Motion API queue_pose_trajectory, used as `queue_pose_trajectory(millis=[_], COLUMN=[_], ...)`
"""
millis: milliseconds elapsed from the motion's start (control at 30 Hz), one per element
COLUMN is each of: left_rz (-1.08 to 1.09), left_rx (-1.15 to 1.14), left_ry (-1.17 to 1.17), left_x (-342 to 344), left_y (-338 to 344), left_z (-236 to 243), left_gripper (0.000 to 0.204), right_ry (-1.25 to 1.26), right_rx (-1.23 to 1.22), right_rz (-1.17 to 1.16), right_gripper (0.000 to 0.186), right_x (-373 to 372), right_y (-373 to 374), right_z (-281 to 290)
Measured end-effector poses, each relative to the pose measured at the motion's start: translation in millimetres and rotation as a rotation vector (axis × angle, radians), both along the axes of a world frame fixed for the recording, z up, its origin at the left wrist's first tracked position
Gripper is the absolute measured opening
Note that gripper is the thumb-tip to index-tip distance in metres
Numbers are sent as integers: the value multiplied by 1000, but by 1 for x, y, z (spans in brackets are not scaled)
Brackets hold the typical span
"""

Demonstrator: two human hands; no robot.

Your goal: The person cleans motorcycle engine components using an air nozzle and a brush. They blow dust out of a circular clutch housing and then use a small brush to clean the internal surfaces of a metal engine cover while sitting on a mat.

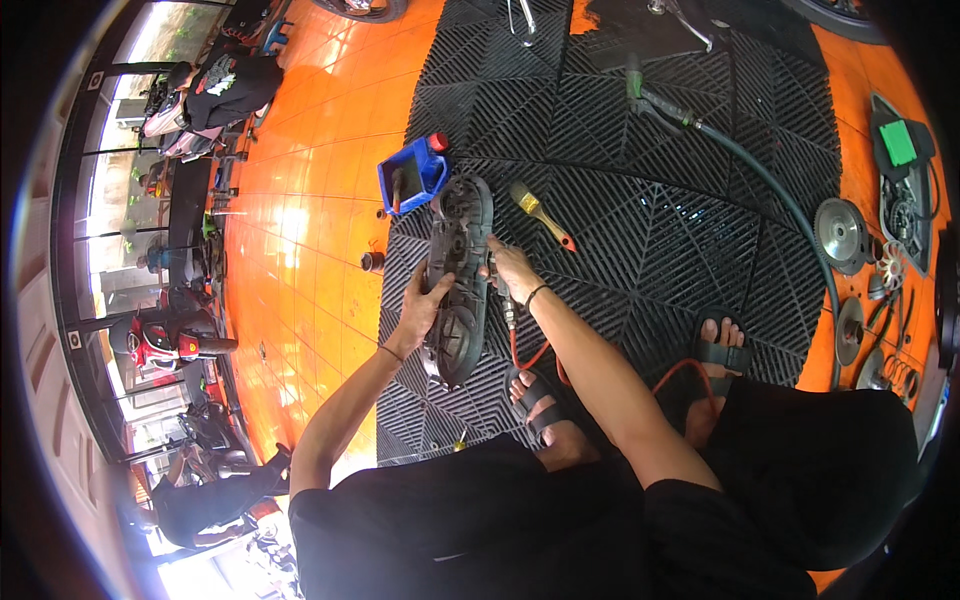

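Observation:
A long grey metal engine cover (457,345) stands on the black ribbed mat in front of me, its hollow, ribbed side showing. My left hand (421,308) grips its left edge, thumb over the rim. Close against the right edge, my right hand (514,272) is closed around an air blow gun, mostly hidden by the fingers. From the gun's metal coupling (510,312) a red air hose (528,362) runs down past my feet. A paint brush (541,214) with a yellow and red handle lies to the right of the cover.
Beyond the cover is a cut-open blue jerrycan (414,176) with a red cap. A green-handled spray gun (655,100) trails a thick hose (770,180) across the mat. Metal discs and parts (842,236) lie at right. Two people and motorbikes are at left.

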State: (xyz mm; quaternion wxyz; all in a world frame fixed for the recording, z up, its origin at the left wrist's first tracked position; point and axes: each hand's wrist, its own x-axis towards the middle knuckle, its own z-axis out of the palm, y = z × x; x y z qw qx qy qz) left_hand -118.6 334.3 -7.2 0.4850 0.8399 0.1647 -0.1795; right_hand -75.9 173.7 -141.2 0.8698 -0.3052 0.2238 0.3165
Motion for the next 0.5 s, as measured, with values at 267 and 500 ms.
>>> queue_pose_trajectory(millis=[267,500], left_rz=[8,7], left_rx=[-51,-114], left_ry=[-1,1], left_x=[0,1], left_y=[0,2], left_z=[-1,-3], left_gripper=[76,65], right_ry=[-45,-103], right_rx=[-16,-148], right_rz=[-21,88], right_gripper=[41,45], right_x=[4,6], right_y=[-8,-7], right_z=[13,6])
